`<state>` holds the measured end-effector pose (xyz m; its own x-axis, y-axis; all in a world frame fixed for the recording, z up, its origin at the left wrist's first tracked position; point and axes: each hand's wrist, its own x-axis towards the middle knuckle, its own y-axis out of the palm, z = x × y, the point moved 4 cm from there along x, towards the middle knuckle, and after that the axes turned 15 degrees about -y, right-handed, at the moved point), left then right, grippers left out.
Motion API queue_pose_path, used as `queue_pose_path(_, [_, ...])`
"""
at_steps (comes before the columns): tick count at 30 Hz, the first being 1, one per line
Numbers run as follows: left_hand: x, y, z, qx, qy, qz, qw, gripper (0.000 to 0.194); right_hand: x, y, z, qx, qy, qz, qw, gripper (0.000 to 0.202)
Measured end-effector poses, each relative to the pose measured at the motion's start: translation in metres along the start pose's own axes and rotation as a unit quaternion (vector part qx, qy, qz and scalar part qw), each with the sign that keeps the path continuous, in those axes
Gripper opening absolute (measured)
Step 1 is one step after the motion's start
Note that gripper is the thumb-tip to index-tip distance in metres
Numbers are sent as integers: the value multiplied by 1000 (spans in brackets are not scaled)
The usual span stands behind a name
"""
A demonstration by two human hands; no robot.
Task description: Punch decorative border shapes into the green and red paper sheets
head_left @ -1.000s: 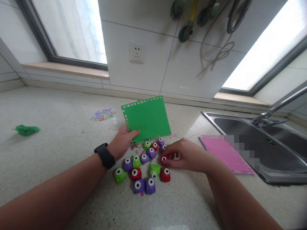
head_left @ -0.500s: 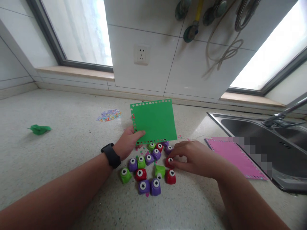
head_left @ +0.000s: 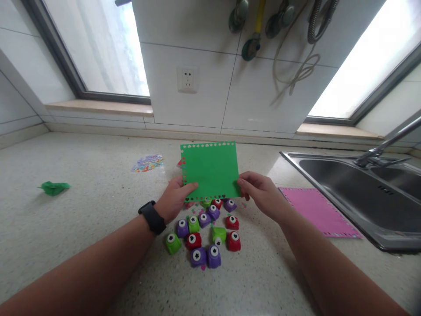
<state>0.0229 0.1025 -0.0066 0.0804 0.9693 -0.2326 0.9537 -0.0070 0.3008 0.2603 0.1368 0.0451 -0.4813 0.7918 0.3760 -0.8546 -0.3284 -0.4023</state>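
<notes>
Both sides of green sheet [head_left: 210, 171] pinched over punches [head_left: 214, 261]: left hand [head_left: 173, 199] at holed edge, right hand [head_left: 261, 193] at plain edge, fingers closed on sheet. Uneven pull could tear weakened border.

Punches [head_left: 214, 259] crowd ctr nr green sheet [head_left: 210, 169]; open lane L betw green scrap [head_left: 54, 188] & confetti pile [head_left: 148, 163].

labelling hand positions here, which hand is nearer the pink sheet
Right: the right hand is just left of the pink sheet, touching the green sheet; the left hand, farther left, holds its opposite edge.
</notes>
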Motion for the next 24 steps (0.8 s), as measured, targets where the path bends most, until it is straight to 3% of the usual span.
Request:
queue_pose_path(7, [1, 2, 0, -28, 9, 34, 999, 25, 2, 5, -8, 45, -7, -68, 997, 28])
queue_pose_path(12, [1, -1, 3, -48, -3, 16, 999, 36, 3, 3, -10, 57, -34, -99, 993, 28])
queue_pose_path(18, [1, -7, 2, -87, -21, -5, 996, 54, 5, 2, -13, 46, -51, -110, 992, 30])
queue_pose_path(24, [3, -7, 0, -116, -29, 9, 993, 63, 5, 2, -23, 37, -62, -112, 991, 31])
